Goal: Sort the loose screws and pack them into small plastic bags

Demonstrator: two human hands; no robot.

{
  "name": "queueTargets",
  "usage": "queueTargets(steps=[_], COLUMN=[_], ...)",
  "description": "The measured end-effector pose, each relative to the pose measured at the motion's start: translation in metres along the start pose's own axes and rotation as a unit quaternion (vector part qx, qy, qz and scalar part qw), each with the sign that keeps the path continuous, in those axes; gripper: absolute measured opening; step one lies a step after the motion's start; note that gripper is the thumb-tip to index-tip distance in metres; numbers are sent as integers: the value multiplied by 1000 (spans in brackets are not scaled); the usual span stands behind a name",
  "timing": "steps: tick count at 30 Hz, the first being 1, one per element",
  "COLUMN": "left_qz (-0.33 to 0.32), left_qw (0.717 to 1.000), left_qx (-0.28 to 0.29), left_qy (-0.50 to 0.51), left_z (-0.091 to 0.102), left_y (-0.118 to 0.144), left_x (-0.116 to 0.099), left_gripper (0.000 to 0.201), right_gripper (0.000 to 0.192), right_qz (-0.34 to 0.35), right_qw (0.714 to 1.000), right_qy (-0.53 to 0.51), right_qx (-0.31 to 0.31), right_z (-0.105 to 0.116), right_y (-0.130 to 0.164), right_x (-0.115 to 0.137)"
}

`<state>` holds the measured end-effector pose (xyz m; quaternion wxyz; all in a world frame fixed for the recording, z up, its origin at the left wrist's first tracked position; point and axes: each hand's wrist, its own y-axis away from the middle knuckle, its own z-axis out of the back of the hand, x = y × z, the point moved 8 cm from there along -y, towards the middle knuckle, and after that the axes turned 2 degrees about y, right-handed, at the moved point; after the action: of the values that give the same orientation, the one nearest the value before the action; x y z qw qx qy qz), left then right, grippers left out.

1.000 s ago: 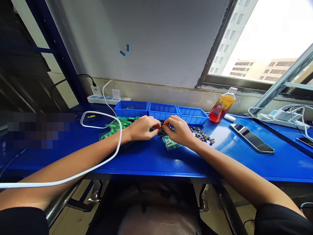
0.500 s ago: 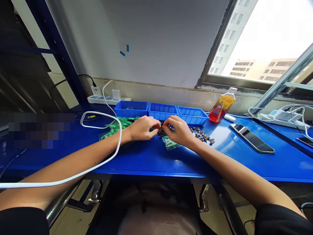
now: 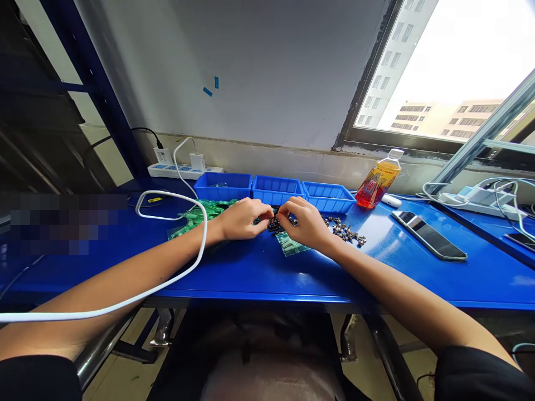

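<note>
My left hand [image 3: 240, 219] and my right hand [image 3: 307, 223] meet over a small heap of black parts [image 3: 276, 224] on the blue table [image 3: 259, 273]. The fingertips of both hands pinch at something small and dark between them; what it is exactly is too small to tell. A little green packet [image 3: 291, 245] lies under my right palm. A pile of green packets [image 3: 200, 214] spreads to the left of my left hand. Loose metal parts [image 3: 345, 230] are scattered to the right of my right hand.
Three blue bins [image 3: 276, 189] stand in a row behind the hands. An orange drink bottle [image 3: 378, 181] and a phone [image 3: 428, 234] are at the right. A white cable [image 3: 184, 270] crosses my left forearm. A power strip [image 3: 184, 169] sits at the wall.
Hardly anything differs: both hands stay over the black parts, with only slight finger movement, and the view has shifted a little.
</note>
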<state>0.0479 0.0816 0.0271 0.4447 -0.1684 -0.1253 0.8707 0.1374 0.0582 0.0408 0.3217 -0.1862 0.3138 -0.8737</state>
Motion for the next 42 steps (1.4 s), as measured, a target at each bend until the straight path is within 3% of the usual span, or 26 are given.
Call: queueTargets(steps=[42], left_qz=[20], left_qw=[1000], left_qx=[1], left_qy=[-5], left_z=[2], left_y=[1], left_x=[1], left_gripper=[16], right_gripper=[12], right_qz=[11], right_qw=[1000], right_qy=[3], right_qx=[-10], right_z=[1], right_y=[1], right_x=[1])
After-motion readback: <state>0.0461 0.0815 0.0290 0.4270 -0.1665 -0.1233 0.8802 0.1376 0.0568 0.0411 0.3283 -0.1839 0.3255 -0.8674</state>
